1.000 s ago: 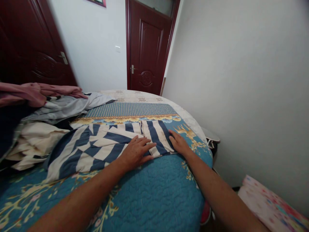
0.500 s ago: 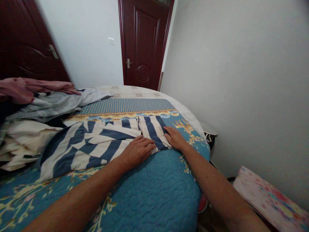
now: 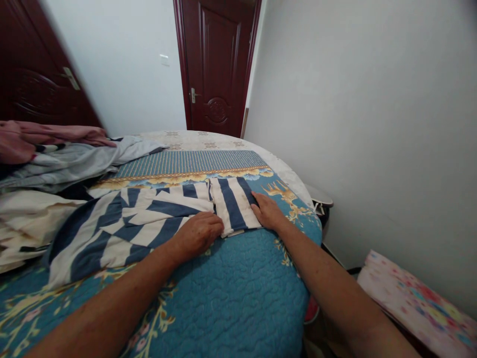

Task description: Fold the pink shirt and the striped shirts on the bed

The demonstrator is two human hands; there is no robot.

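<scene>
A navy-and-cream striped garment [image 3: 149, 219] lies spread across the bed cover, its right end turned over into a neat folded panel [image 3: 233, 204]. My left hand [image 3: 199, 232] is closed at the near left corner of that panel, fingers curled on the cloth; the fingertips are partly hidden. On the panel's right edge rests my right hand [image 3: 266, 211], its fingers stretched out and holding nothing. Creases run through the wider left part of the garment.
Beneath everything is a blue quilted cover [image 3: 238, 293] over a round-edged pale surface. Left of the garment lie a cream cloth [image 3: 33, 219], a grey cloth [image 3: 82, 161] and a pink cloth [image 3: 55, 134]. A floral-topped box-like item [image 3: 413, 303] stands low at the right, by the wall.
My left hand has drawn back slightly to the left, its fingers going from laid out on the folded panel to curled at its near corner. My right hand stays at the right edge.
</scene>
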